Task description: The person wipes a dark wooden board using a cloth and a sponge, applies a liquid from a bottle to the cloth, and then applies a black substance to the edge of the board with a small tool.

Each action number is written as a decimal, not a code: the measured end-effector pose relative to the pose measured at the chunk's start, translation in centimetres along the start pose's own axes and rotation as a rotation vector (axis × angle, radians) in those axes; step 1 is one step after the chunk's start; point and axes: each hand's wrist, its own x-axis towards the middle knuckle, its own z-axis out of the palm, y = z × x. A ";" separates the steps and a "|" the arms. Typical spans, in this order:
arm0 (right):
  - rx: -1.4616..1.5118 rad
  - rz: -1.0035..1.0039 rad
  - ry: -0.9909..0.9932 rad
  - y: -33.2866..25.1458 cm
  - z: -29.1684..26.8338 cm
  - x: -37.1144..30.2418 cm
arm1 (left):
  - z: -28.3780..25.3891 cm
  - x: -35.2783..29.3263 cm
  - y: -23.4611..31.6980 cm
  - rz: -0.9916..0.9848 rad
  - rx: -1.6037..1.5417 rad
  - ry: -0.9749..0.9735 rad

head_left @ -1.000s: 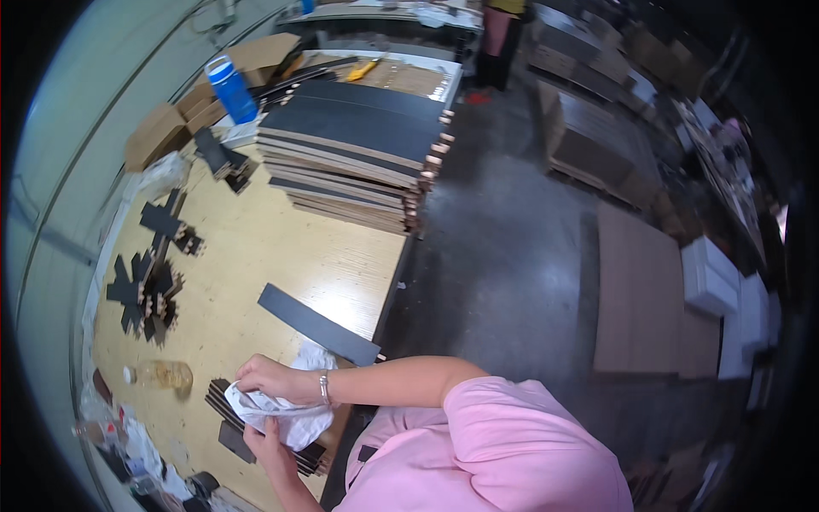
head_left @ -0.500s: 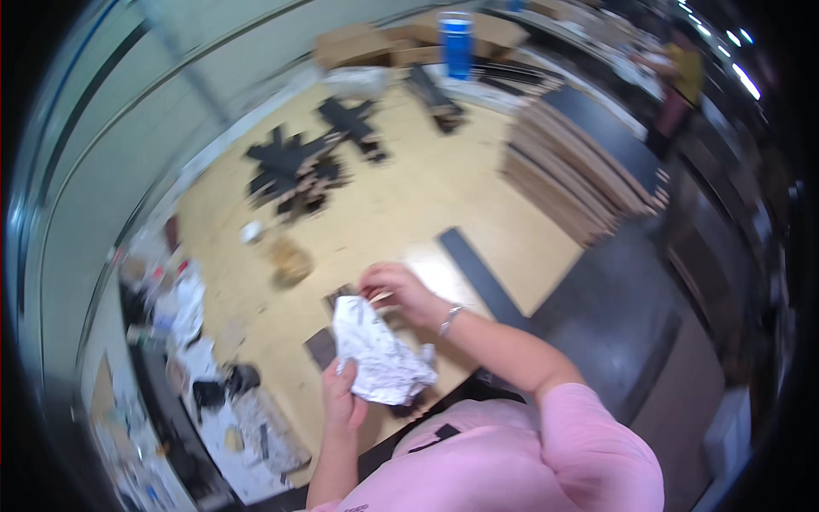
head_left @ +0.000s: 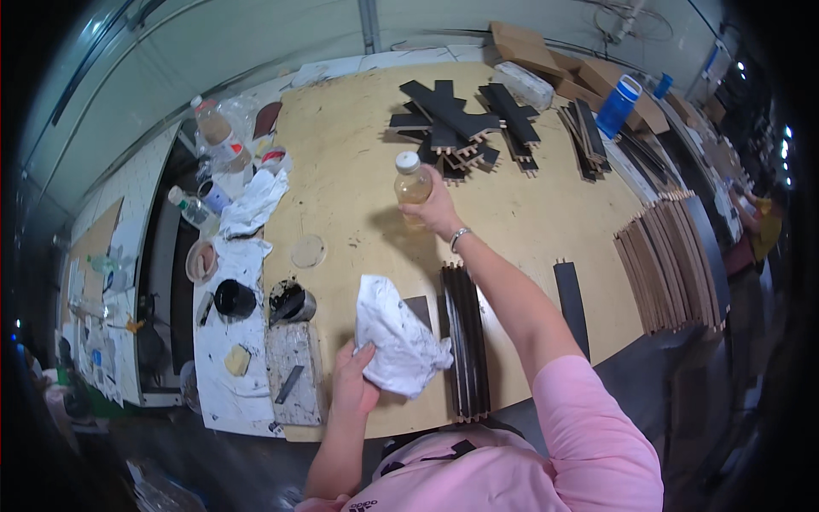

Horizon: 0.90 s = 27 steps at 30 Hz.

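Note:
My right hand (head_left: 433, 203) is wrapped round a clear plastic bottle (head_left: 412, 183) with a white cap and yellowish liquid. The bottle is upright over the middle of the worktable (head_left: 341, 162). Closer to me, my left hand (head_left: 354, 375) grips a white cloth (head_left: 388, 337) with dark smudges, thumb on its edge. Right of the cloth, several dark boards (head_left: 465, 341) with pegs at their ends lie side by side. A brown piece (head_left: 418, 309) shows partly behind the cloth.
Crossed dark boards (head_left: 448, 119) are piled at the far side. A stack of panels (head_left: 674, 264) stands right, below a blue bottle (head_left: 618, 105). Left are a black-stained cup (head_left: 290, 300), a dark pot (head_left: 235, 298), rags (head_left: 256, 205) and a large bottle (head_left: 217, 132). A co-worker (head_left: 759, 226) is far right.
My right hand has left the cloth, reached forward and taken hold of the capped bottle. My left hand still holds the cloth. The view has turned toward the left side of the table.

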 end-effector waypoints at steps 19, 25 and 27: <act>-1.020 -0.099 -0.564 -15.4 -12.0 -15.5 | 3.7 4.6 -5.2 0.085 0.321 -0.119; -1.128 -0.078 -0.525 -14.7 -14.0 -16.9 | 5.7 4.9 -6.6 -0.048 0.179 -0.184; -1.137 -0.095 -0.496 -14.7 -14.4 -17.1 | 5.4 5.1 -7.0 -0.098 0.145 -0.197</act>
